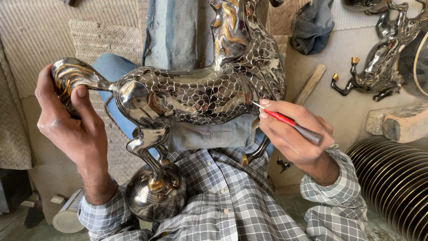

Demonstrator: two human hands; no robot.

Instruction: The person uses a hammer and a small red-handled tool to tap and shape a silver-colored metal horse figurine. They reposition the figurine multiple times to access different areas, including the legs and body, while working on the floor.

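Observation:
A shiny dark metal horse figure (196, 91) with an engraved net pattern and gold mane lies across my lap. My left hand (67, 120) grips its gold-streaked tail at the left. My right hand (294, 134) holds a red-handled engraving tool (287, 119), its thin tip touching the horse's chest near the front legs. The horse's hind legs stand on a round metal ball base (156, 194) against my checked shirt.
A second, similar metal horse (379, 67) lies on the floor at the upper right. A stack of dark ribbed plates (397, 178) sits at the right, a stone block (397, 122) above it. A grey cloth (312, 24) and a wooden stick (311, 84) lie behind.

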